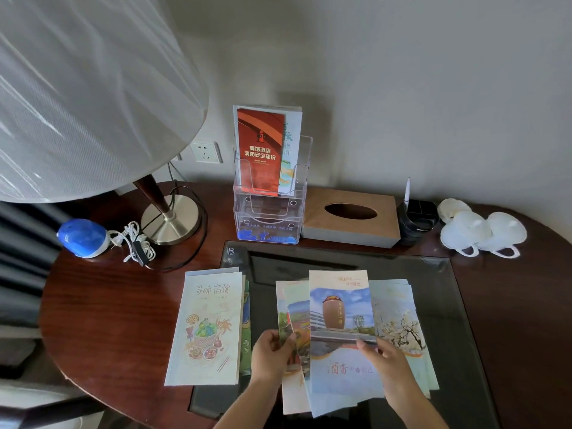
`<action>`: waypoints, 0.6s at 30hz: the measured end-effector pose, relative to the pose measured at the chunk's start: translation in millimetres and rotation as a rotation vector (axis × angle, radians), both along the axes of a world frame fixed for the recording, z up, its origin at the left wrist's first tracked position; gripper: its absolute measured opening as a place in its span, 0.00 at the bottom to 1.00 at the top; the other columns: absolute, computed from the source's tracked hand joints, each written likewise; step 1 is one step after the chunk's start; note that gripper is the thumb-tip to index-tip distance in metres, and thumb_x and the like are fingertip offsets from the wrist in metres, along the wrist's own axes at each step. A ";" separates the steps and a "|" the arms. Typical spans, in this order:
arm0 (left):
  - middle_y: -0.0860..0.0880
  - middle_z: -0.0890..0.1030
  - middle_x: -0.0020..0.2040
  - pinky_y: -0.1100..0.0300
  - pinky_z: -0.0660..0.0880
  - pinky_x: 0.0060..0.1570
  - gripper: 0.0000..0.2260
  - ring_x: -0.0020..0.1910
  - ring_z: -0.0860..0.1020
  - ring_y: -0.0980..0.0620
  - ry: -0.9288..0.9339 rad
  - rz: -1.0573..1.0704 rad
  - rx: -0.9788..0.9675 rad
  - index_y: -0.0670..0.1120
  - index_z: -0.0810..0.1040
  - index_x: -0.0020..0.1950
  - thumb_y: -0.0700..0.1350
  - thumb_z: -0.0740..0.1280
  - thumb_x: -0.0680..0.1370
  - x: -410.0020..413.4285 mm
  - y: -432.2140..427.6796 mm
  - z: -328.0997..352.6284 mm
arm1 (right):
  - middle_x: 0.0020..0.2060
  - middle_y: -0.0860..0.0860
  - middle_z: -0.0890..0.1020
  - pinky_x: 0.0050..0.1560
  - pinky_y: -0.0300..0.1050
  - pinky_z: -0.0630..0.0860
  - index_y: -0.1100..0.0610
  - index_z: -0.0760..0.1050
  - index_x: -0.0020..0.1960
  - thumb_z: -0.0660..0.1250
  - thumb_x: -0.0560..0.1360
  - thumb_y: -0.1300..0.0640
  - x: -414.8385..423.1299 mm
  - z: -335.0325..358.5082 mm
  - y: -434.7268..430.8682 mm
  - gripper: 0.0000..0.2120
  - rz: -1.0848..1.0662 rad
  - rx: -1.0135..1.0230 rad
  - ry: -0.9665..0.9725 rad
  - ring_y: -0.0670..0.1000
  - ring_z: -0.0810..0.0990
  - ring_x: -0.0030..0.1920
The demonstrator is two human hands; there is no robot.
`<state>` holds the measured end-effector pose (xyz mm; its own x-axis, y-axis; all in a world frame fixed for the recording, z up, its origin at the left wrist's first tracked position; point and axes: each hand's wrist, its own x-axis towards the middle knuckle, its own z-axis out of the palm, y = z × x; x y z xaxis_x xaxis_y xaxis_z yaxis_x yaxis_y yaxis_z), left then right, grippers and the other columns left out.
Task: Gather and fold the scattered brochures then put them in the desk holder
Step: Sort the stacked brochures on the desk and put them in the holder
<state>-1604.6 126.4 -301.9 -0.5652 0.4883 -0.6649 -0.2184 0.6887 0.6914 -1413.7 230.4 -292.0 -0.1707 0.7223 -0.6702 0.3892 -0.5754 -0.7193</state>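
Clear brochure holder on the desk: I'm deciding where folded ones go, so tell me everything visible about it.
The clear acrylic brochure holder stands upright on the dark wooden desk, back near the wall, left of the wooden tissue box; whether they touch is unclear. It has stepped pockets: the rear one holds a red brochure upright with a pale brochure behind it; the lower front pockets look empty. A blue printed strip runs along its base.

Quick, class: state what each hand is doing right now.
Left hand: pinches the leftmost fanned brochure.
Right hand: grips the jar brochure.
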 end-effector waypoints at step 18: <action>0.47 0.81 0.37 0.60 0.72 0.37 0.09 0.34 0.77 0.50 -0.063 -0.042 -0.084 0.43 0.81 0.44 0.43 0.63 0.80 11.0 3.5 -9.8 | 0.49 0.50 0.83 0.41 0.37 0.75 0.55 0.77 0.56 0.74 0.70 0.63 3.8 -17.4 -12.9 0.16 0.105 0.056 -0.063 0.48 0.80 0.51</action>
